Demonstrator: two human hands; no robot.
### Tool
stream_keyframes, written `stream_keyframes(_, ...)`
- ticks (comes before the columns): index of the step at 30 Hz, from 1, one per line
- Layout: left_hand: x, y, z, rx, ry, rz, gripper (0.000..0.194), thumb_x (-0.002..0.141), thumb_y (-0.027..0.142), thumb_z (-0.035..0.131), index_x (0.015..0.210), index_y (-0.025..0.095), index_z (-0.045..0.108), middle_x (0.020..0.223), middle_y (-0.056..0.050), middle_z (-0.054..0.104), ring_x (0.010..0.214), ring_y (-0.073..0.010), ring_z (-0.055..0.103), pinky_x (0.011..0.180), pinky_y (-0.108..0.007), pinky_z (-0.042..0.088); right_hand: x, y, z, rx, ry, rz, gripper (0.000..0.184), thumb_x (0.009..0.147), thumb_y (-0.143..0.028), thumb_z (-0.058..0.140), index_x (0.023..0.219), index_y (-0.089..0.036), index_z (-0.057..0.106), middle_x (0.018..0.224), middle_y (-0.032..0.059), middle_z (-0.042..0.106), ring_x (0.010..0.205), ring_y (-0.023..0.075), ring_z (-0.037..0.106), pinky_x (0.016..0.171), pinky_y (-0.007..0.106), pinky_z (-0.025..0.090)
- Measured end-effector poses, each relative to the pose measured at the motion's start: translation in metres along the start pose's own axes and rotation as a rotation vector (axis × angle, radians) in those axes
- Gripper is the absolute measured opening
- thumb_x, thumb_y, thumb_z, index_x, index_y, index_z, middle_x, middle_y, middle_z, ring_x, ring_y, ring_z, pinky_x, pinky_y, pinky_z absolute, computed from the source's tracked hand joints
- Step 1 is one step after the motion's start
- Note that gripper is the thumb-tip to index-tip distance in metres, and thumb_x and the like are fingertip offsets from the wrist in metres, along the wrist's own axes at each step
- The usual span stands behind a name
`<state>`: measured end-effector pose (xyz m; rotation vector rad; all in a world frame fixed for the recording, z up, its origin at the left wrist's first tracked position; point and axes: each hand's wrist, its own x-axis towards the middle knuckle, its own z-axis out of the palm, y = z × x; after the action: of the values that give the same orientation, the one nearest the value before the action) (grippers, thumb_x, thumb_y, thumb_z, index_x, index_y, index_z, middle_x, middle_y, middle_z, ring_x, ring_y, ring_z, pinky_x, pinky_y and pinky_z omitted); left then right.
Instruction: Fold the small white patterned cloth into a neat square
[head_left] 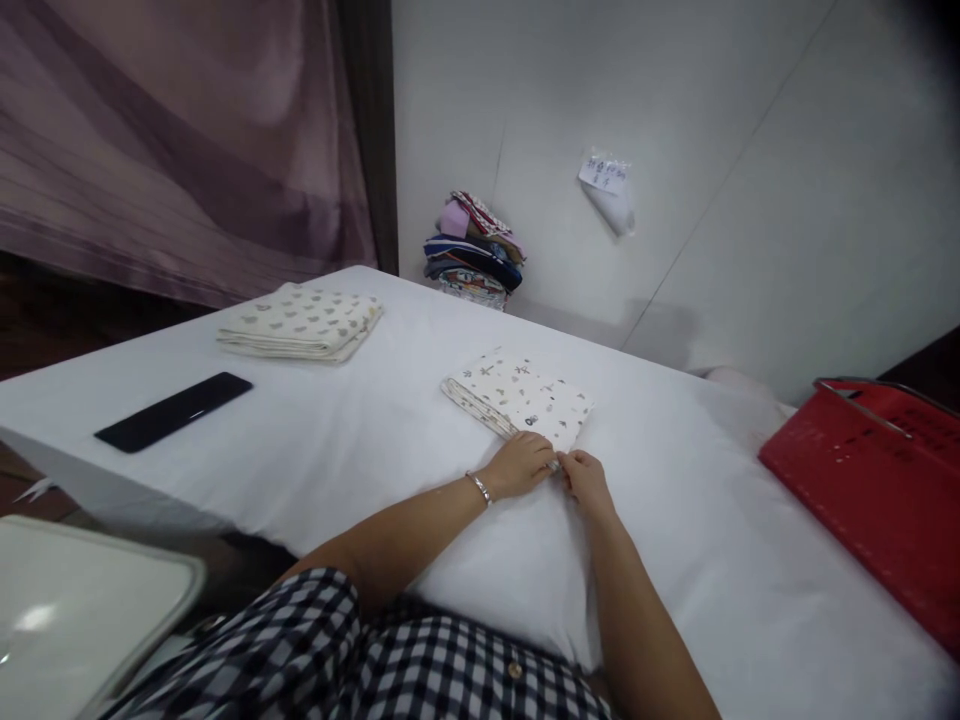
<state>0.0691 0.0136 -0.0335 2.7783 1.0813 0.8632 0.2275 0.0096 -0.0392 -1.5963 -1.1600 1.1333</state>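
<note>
A folded white cloth (525, 392) with small dark printed figures lies on the white-covered table (337, 440) in front of me. Its layered edge shows on the left side. My left hand (523, 464), with a bracelet on the wrist, is closed at the near edge of this cloth, fingers curled over it. Right beside it, my right hand (586, 480) pinches the near right corner with thumb and fingers. The two hands nearly touch, and their fingertips partly hide the corner between them.
Another folded cream cloth (304, 322) with a leaf-like print rests at the far left. Nearer lies a flat black slab (176, 412). Against the wall stands a stack of folded fabrics (474, 250). A red basket (870, 480) is at right; a pale stool-like surface (82, 610) sits lower left.
</note>
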Motion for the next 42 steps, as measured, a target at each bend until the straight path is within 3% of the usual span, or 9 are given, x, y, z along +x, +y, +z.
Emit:
stream_keyframes(5,-0.002,-0.037,-0.021,0.031,0.139,-0.199,0.018,0.087,0.024,0.043,0.087,0.019,0.06,0.096,-0.005,0.062,0.096,-0.0185,0.053,0.089,-0.036,0.039,-0.001,-0.002,-0.001,-0.004,0.001,0.048,0.023,0.067,-0.035,0.063,0.064,-0.021,0.045,0.043,-0.0054,0.052,0.031,0.0079,0.039,0.03,0.019,0.022)
stream_keyframes(10,-0.022,-0.107,-0.056,0.024,0.429,-0.869,0.026,0.083,0.024,0.045,0.104,0.016,0.059,0.114,-0.011,0.059,0.107,-0.0223,0.052,0.093,-0.036,0.039,-0.002,-0.007,0.0,0.024,-0.018,0.084,0.026,0.065,-0.035,0.064,0.069,-0.022,0.042,0.05,-0.0036,0.059,0.03,0.0077,0.042,0.029,0.019,0.019)
stream_keyframes(12,-0.032,-0.131,-0.066,-0.099,0.378,-1.13,0.031,0.083,0.026,0.044,0.11,0.016,0.057,0.115,-0.011,0.061,0.104,-0.0213,0.055,0.091,-0.034,0.041,-0.003,-0.009,0.0,0.033,-0.022,0.101,0.028,0.065,-0.036,0.065,0.07,-0.022,0.042,0.05,-0.0038,0.059,0.03,0.0077,0.042,0.028,0.018,0.018)
stream_keyframes(13,-0.036,-0.139,-0.069,-0.122,0.354,-1.172,0.031,0.082,0.024,0.045,0.109,0.016,0.058,0.113,-0.011,0.062,0.104,-0.0213,0.056,0.09,-0.033,0.042,-0.003,-0.009,0.0,0.041,-0.026,0.107,0.029,0.065,-0.037,0.065,0.07,-0.022,0.041,0.05,-0.0039,0.059,0.03,0.0078,0.043,0.028,0.018,0.018)
stream_keyframes(17,-0.041,-0.155,-0.074,-0.186,0.257,-1.184,0.035,0.074,0.022,0.054,0.108,0.017,0.061,0.106,-0.007,0.067,0.098,-0.0185,0.06,0.082,-0.026,0.044,-0.002,-0.008,0.0,0.06,-0.038,0.121,0.032,0.063,-0.039,0.067,0.07,-0.022,0.041,0.051,-0.0043,0.059,0.032,0.0081,0.045,0.029,0.017,0.019)
stream_keyframes(23,-0.036,-0.153,-0.071,-0.21,0.193,-1.143,0.026,0.069,0.027,0.058,0.092,0.02,0.068,0.097,-0.004,0.07,0.088,-0.018,0.061,0.074,-0.024,0.043,-0.002,-0.006,-0.001,0.042,-0.043,0.12,0.03,0.064,-0.039,0.066,0.071,-0.022,0.042,0.052,-0.0037,0.059,0.033,0.0084,0.047,0.03,0.017,0.021)
stream_keyframes(26,-0.035,-0.153,-0.07,-0.199,0.204,-1.156,0.021,0.07,0.028,0.056,0.084,0.019,0.069,0.09,-0.004,0.071,0.083,-0.0187,0.061,0.071,-0.025,0.043,-0.003,-0.008,-0.001,0.019,-0.043,0.139,0.029,0.065,-0.04,0.065,0.074,-0.021,0.044,0.051,-0.0037,0.058,0.032,0.0083,0.046,0.029,0.017,0.021)
stream_keyframes(32,-0.031,-0.159,-0.078,-0.208,0.281,-1.115,0.026,0.076,0.03,0.05,0.093,0.023,0.067,0.093,-0.001,0.07,0.085,-0.0164,0.061,0.072,-0.024,0.043,-0.004,-0.013,0.003,-0.017,-0.019,0.165,0.029,0.066,-0.038,0.066,0.079,-0.022,0.045,0.052,-0.0036,0.06,0.034,0.0097,0.048,0.03,0.017,0.021)
stream_keyframes(42,-0.043,-0.166,-0.075,-0.17,0.204,-1.124,0.023,0.075,0.032,0.052,0.089,0.024,0.068,0.094,0.0,0.07,0.089,-0.0181,0.061,0.077,-0.025,0.043,-0.005,-0.014,0.01,-0.135,-0.006,0.089,0.025,0.067,-0.037,0.064,0.074,-0.022,0.045,0.049,-0.0048,0.057,0.033,0.0104,0.048,0.029,0.018,0.023)
